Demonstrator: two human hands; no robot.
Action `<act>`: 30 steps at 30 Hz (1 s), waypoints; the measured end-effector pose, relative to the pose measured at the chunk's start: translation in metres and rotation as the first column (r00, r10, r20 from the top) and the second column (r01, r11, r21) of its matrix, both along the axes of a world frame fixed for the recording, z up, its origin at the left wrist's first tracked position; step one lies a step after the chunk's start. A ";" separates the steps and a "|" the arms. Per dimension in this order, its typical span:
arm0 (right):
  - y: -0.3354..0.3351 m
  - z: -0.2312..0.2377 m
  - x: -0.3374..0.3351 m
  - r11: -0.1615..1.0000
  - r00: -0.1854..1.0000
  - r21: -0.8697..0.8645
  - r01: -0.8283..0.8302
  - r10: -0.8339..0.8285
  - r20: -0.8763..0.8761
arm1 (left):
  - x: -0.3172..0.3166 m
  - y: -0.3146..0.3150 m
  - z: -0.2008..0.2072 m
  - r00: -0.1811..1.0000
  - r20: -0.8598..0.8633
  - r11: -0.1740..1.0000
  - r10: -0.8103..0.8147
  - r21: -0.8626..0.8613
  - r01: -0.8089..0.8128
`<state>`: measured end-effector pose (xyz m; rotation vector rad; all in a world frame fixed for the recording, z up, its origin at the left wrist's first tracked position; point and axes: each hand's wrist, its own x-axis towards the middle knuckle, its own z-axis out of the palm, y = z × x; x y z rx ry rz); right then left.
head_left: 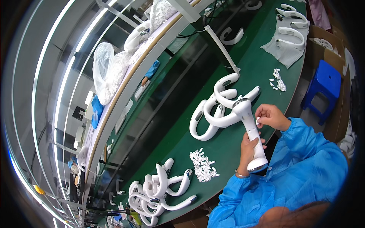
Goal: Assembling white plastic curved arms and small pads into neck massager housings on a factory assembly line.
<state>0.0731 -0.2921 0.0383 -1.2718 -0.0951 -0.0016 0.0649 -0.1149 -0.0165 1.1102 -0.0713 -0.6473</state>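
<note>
My left hand (248, 150) is wrapped round the shaft of a white plastic housing (249, 127), a curved neck-band-shaped piece whose broad end points toward me. Pinched between the fingertips of my right hand (271, 116) is a small white plastic part (257, 121), held close against the side of that shaft. Just beyond the housing lies a cluster of similar white curved housings (203, 119), partly overlapping it in the view. A heap of small white plastic parts (203, 165) rests on the green tabletop, left of my left hand.
More white curved housings (161, 190) are piled at the lower left. A few small white parts (279, 81) and housings on a grey cloth (285, 49) lie to the right. A blue stool (323, 89) stands beside the green table (171, 146). A white post (222, 49) rises behind.
</note>
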 end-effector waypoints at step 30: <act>0.041 -0.013 -0.032 0.797 0.743 -0.372 0.475 -0.137 0.655 | -0.026 -0.008 0.042 0.972 0.153 0.980 0.180 -0.117 -0.163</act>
